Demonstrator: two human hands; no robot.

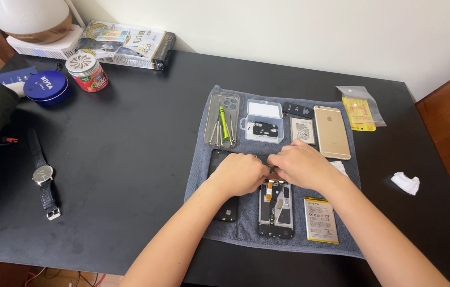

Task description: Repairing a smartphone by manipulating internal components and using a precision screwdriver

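My left hand (240, 172) and my right hand (300, 166) meet over the grey towel (246, 226), fingertips pinched together on a small dark part (271, 169) that is mostly hidden. Just below them lies an opened phone frame (275, 210) with its insides showing. A black phone back (226, 208) lies under my left wrist. A loose phone battery (320, 219) lies right of the frame.
On the towel's far side sit a clear case with screwdrivers (222, 120), a clear parts box (261, 121), a second battery (302, 129) and a gold phone (332, 139). A wristwatch (43, 175), blue tin (47, 86), small jar (87, 71) and white wipe (405, 182) lie on the black table.
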